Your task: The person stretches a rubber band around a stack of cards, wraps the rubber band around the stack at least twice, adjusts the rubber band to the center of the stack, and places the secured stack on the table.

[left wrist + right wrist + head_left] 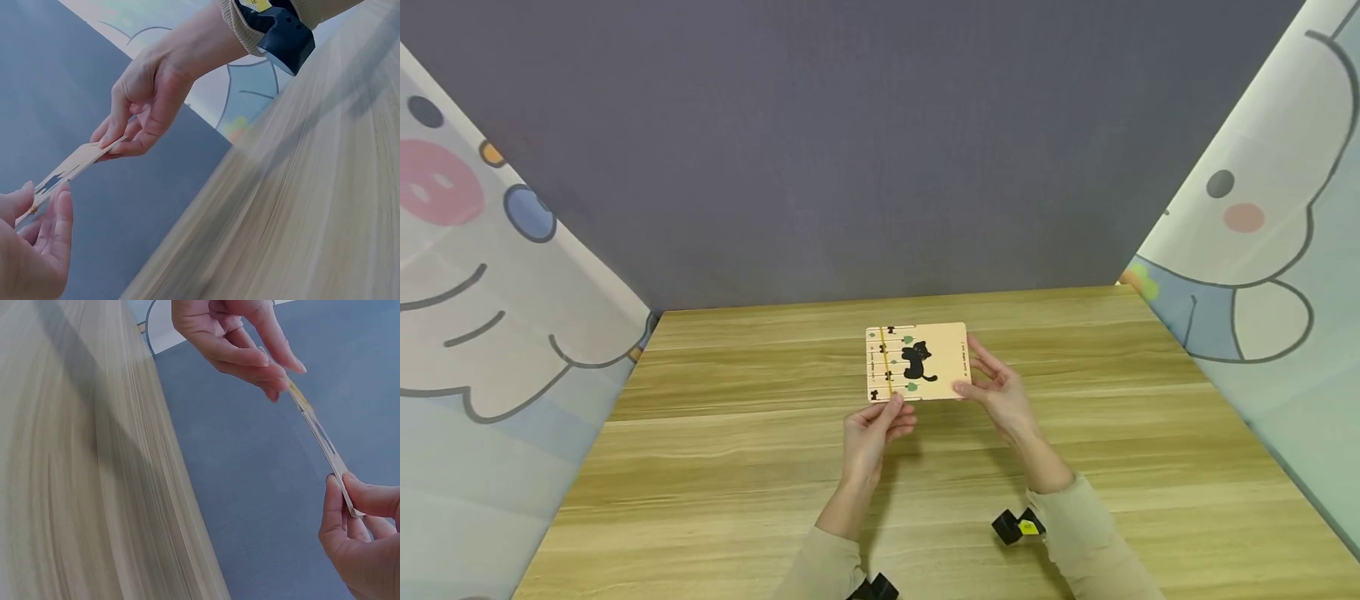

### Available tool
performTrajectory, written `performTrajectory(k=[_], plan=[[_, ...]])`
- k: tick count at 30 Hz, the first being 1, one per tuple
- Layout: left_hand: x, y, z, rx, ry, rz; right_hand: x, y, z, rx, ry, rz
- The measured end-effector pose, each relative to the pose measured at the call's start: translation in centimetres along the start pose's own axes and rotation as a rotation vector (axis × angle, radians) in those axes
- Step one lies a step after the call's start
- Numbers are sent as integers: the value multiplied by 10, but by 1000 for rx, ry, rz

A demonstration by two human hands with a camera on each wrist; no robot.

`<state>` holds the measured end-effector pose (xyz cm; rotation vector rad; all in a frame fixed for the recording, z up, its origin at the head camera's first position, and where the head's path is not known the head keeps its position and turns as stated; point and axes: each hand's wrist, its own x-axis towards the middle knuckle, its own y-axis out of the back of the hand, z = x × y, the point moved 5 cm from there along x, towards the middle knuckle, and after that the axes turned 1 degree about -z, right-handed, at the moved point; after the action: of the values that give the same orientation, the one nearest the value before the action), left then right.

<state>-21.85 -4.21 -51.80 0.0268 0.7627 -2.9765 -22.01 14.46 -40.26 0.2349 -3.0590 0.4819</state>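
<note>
A thin, flat cream stack with rounded corners (951,350), printed with a black cat, is held up above the table. A narrow yellow band (886,362) crosses it near its left end; whether it is a booklet or cards I cannot tell. My left hand (868,433) holds its lower left edge by the band, thumb on the near edge. My right hand (1003,400) pinches the right end, with the thumb on the printed face and fingers behind. Seen edge-on in the right wrist view, the stack (328,453) slants between both hands and shows thin layers.
The wood-grain table (737,467) lies below both hands. Behind it rises a dark grey panel (880,150). Cartoon-printed curtains (497,275) hang at both sides. Black wrist cameras (1011,527) are strapped at the beige sleeves (1086,533).
</note>
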Motion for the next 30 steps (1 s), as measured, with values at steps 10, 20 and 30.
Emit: performTrajectory(k=[10,20,30], plan=[[1,9,5,14,-61,71,9,16,24,93,147,-123],[1,-1,-1,18,-24,29,-3,-2,5,-4,84,-27],[0,0,-3,106,9,-8,-1,0,3,-18,-8,34]])
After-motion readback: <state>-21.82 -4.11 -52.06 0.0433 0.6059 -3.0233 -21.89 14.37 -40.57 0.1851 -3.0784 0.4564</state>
